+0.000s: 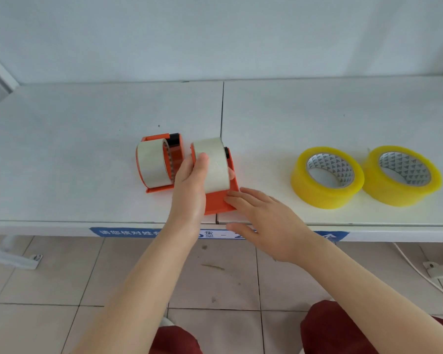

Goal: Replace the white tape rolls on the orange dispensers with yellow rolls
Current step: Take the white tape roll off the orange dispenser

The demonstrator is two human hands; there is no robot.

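- Two orange dispensers stand on the white tabletop (87, 149). They are hard, shiny plastic with flat bottoms.
- Each one carries one white tape roll, so there are two white rolls. They are round, smooth and pale.
- The near dispenser (219, 203) sits by the front edge of the tabletop, over the crack between two boards. The other dispenser (177, 149) stands just beside it, on the person's left.
- The left hand (189, 185) grips the white roll (214, 167) on the near dispenser. The thumb lies on one side and the fingers (231, 172) curl round the far side, where one tip peeks out.
- The right hand (264, 223) lies flat. Its fingers are straight and close together, and they press on the orange bottom of the near dispenser, just below the white roll.
- The other white roll (151, 164) sits on the other dispenser, and no hand touches it.
- Two yellow rolls lie flat, close side by side, well apart from both hands on the person's right: the first yellow roll (317, 195) and the second yellow roll (394, 195). They are thick, shiny, see-through rings, and each has a middle tube with little triangles printed inside.
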